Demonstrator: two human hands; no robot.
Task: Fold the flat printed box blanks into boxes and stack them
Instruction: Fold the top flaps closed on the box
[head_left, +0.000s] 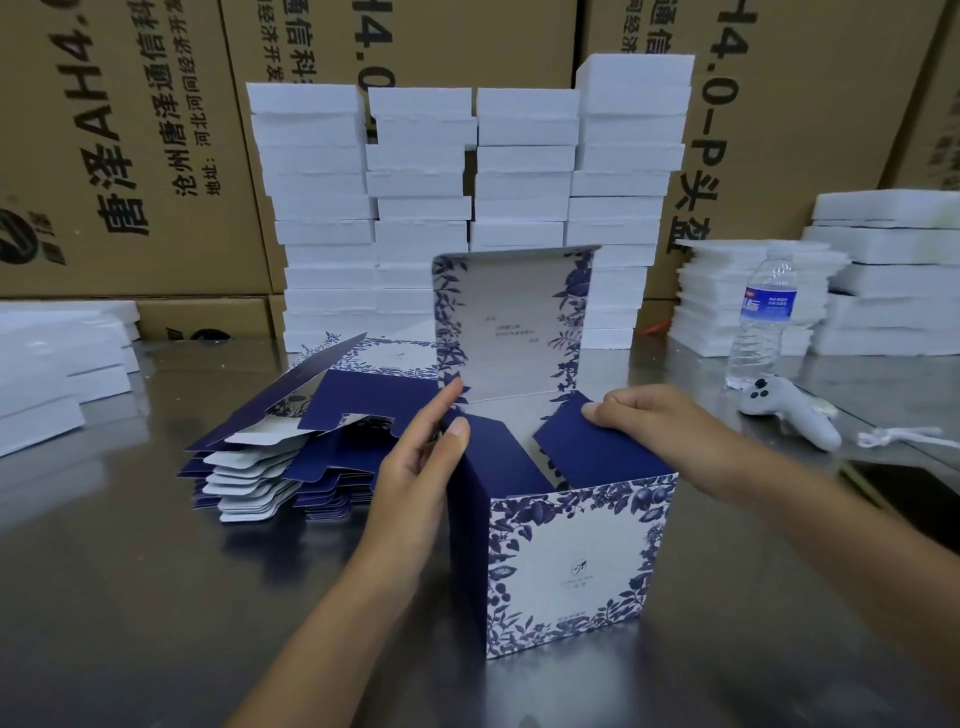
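- Box (571, 561): stands upright on the steel worktop (156, 597), printed front towards the person; top open, lid (514, 322) raised upright at the back; interior hidden behind the front panel
- Left hand (421, 462): fingers straight and held together against the navy left flap (498, 441), thumb tip at its edge; the far fingers are hidden behind the index
- Right hand (639, 415): fingers curled onto the navy right flap (597, 447), which tilts inward; pinching it, contact underneath not visible
- Pile of flat blanks (291, 452): just left of the box, fanned; count not readable
- Behind: stacked white foam slabs (467, 208), partly masked by the lid; cartons (130, 156) cut off by the frame
- Right: water bottle (763, 322), label too small to read; white controller (789, 410) near its base
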